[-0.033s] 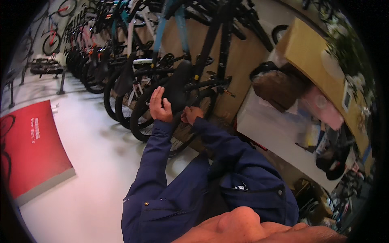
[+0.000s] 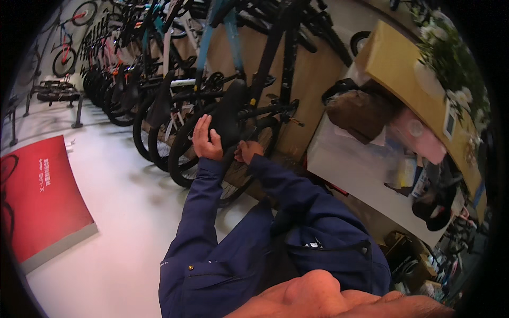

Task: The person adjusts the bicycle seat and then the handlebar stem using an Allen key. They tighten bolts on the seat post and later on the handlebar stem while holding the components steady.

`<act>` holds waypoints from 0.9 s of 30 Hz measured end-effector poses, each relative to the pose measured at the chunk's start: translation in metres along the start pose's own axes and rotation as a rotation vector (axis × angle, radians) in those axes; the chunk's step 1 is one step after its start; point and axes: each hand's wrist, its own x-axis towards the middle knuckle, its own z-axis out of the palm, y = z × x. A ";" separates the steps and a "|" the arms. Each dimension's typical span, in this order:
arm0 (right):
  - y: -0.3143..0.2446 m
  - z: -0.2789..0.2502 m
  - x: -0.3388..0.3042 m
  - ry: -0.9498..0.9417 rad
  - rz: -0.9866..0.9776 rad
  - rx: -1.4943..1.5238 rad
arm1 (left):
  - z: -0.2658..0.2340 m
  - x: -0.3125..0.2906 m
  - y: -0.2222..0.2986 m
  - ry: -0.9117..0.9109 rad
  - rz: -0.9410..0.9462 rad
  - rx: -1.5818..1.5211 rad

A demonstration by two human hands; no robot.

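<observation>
— So, what fills the view, biggest first?
— A row of bicycles runs from eleven o'clock to one o'clock; a red floor mat lies at nine o'clock, and a tan counter with a brown bag sits at two o'clock.
— And nearer in?
— A black bicycle tyre stands at centre, with a black saddle in front of it.
— The hands?
— The left hand rests flat on the saddle's left side, fingers together and curled over it. The right hand is just below the saddle at five o'clock from it; I cannot tell how its fingers sit.
</observation>
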 end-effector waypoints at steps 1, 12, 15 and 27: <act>0.004 0.000 -0.006 0.050 0.044 -0.001 | 0.002 0.001 -0.001 0.022 -0.002 -0.011; -0.017 -0.123 -0.235 0.207 -0.394 -0.562 | 0.012 -0.005 -0.029 0.029 0.149 -0.049; -0.054 -0.144 -0.328 0.436 -0.480 -0.727 | 0.019 -0.006 -0.034 0.065 0.186 -0.041; -0.168 -0.015 -0.678 0.773 -1.048 -1.718 | 0.017 0.016 -0.017 -0.084 0.023 0.132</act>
